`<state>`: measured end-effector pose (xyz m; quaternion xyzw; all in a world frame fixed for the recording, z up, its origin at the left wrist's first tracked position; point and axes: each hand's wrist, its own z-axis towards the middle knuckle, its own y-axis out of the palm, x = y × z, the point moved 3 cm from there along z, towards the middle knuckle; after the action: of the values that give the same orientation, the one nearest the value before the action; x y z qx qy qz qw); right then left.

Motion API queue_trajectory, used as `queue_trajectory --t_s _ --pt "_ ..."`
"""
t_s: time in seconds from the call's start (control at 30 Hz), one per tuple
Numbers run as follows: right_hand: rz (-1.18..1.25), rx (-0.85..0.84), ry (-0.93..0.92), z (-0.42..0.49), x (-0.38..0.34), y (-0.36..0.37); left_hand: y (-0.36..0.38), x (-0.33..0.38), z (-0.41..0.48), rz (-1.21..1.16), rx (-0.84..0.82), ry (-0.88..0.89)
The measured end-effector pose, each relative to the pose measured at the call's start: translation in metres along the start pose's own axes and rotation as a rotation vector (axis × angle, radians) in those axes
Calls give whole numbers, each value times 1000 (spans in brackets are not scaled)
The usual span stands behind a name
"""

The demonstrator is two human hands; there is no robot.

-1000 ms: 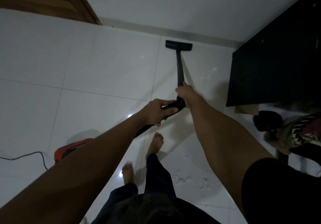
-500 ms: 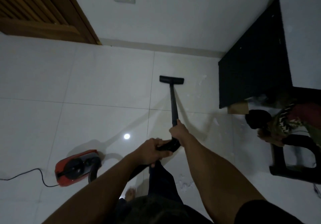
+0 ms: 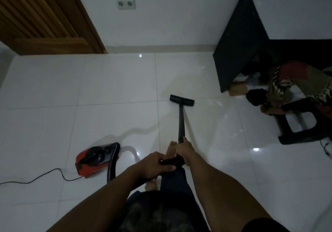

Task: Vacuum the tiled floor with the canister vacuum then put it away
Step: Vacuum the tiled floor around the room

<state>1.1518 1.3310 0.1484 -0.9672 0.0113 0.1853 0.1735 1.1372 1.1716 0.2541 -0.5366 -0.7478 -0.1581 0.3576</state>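
Observation:
A black wand (image 3: pixel 181 122) runs from my hands to a flat floor nozzle (image 3: pixel 181 100) resting on the white tiled floor (image 3: pixel 115 80). My right hand (image 3: pixel 183 149) grips the wand's lower end. Just behind it, my left hand (image 3: pixel 154 165) grips the black handle where the hose joins. The red and black canister vacuum (image 3: pixel 95 159) sits on the tiles to my left, its black hose (image 3: pixel 112 165) curving up toward my hands. My bare feet stand below the hands.
A black power cord (image 3: pixel 36 177) trails left from the canister. A wooden slatted door (image 3: pixel 36 15) stands at top left, a wall socket (image 3: pixel 126 3) beside it. At right are a dark cabinet (image 3: pixel 237 42) and a black plastic stool (image 3: pixel 301 123) draped with patterned cloth.
The nozzle has been drawn back from the wall's base toward me. The view has lifted, so the canister, socket and stool now show more fully. Both hands keep their grip.

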Motion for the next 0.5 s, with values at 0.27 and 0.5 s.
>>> queue_trajectory --t_s 0.27,0.5 --pt "-13 19 -58 -73 101 3 92 -21 -72 -56 -37 24" --pt "-78 22 -98 -116 205 -11 198 -48 -106 -68 -34 -9"
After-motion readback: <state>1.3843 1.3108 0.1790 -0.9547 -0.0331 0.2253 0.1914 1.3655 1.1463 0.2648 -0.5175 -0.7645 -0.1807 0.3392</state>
